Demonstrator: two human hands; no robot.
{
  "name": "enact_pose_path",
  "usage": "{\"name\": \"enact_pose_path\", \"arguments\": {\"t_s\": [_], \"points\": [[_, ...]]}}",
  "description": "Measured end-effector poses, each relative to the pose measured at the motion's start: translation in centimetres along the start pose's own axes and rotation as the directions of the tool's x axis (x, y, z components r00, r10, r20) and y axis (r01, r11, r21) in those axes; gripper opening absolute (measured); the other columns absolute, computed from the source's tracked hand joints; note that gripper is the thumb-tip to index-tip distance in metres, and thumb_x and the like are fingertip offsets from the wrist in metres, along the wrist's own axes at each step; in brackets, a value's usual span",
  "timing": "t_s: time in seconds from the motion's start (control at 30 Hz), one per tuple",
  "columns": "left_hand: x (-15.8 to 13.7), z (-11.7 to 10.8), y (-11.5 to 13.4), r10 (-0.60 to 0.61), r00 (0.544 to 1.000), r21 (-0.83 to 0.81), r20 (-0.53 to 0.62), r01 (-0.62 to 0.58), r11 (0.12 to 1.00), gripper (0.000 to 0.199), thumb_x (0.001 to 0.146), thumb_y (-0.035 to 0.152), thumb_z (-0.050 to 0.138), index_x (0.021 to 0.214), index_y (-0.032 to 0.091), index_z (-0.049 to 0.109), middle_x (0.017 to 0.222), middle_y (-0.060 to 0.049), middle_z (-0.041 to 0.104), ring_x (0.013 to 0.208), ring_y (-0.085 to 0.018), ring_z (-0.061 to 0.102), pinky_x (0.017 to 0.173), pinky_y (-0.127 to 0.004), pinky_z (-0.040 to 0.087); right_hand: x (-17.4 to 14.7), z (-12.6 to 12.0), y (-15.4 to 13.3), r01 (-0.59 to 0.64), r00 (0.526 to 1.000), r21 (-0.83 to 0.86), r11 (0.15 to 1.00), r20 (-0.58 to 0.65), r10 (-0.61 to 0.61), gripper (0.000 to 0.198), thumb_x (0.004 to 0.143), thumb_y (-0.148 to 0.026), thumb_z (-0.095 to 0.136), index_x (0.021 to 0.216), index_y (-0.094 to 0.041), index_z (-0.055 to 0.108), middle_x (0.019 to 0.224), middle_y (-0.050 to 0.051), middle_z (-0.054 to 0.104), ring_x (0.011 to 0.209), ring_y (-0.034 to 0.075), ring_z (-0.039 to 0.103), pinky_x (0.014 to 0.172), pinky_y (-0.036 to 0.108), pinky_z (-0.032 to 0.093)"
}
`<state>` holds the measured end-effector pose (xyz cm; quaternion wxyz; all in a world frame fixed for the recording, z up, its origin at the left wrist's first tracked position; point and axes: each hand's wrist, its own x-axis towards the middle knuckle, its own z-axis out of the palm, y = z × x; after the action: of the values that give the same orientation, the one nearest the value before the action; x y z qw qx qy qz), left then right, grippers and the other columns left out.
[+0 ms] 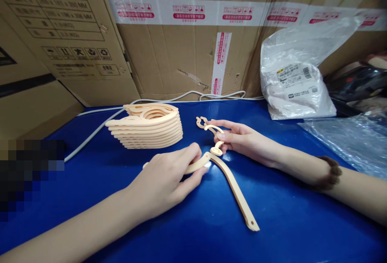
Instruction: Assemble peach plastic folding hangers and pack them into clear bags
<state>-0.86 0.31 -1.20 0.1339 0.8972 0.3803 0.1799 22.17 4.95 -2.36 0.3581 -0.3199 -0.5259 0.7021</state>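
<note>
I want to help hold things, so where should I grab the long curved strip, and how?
I'd pinch the long curved strip across its narrow width near the end with the little hole, coming from the near right. That end sticks out clear of both hands, while the far end is crowded between the left hand and right hand.

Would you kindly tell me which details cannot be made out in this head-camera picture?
In the head view:
- Middle of the held strip: hidden by the left hand.
- Part of the small curved piece: hidden by the right hand's fingers.
- Contents of the white bag: hidden by its wrapping; its label's finest print is too small.
- Dark bundle: blurred, cut off by the right edge.
- Far left: covered by a pixelated patch.
</note>
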Motion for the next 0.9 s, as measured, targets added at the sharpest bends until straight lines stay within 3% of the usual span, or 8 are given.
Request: {"name": "enact_pose_path", "arguments": {"t_s": [0.33, 0.5, 0.9], "points": [[-0.23, 0.74, -0.20, 0.010, 0.995, 0.174, -0.104, 0.008, 0.985, 0.015, 0.096, 0.033, 0.037, 0.086, 0.023, 0.041, 0.056, 0.008, 0.049, 0.040, -0.011, 0.045, 0.045, -0.022, 0.026, 0.03, 0.27, 0.06, 0.024, 0.996, 0.014, 1.000, -0.089, -0.023, 0.042, 0.082, -0.021, 0.072, 0.122, -0.018, 0.061, 0.086, 0.000, 0.067, 0.065, 0.006, 0.058, 0.068, 0.020, 0.052], [-0.36, 0.78, -0.11, -0.002, 0.996, 0.167, -0.091, 0.017, 0.986, 0.013, 0.097, 0.034, 0.036, 0.098, 0.023, 0.044, 0.060, 0.007, 0.057, 0.043, -0.012, 0.053, 0.044, -0.022, 0.029, 0.08, 0.32, 0.04, 0.023, 0.996, 0.017, 1.000, -0.087, -0.021, 0.044, 0.080, -0.020, 0.073, 0.123, -0.018, 0.060, 0.085, -0.001, 0.067, 0.065, 0.006, 0.062, 0.069, 0.021, 0.055], [-0.40, 0.52, 0.04, -0.153, 0.979, 0.043, -0.137, 0.160, 0.986, 0.019, 0.094, 0.040, 0.051, 0.101, 0.026, 0.062, 0.089, 0.002, 0.070, 0.080, -0.017, 0.066, 0.068, -0.026, 0.045, -0.11, 0.40, -0.03, 0.039, 0.995, 0.024, 0.999, -0.097, -0.036, 0.055, 0.077, -0.013, 0.074, 0.128, -0.022, 0.056, 0.091, 0.000, 0.071, 0.080, 0.010, 0.068, 0.081, 0.026, 0.056]]}}
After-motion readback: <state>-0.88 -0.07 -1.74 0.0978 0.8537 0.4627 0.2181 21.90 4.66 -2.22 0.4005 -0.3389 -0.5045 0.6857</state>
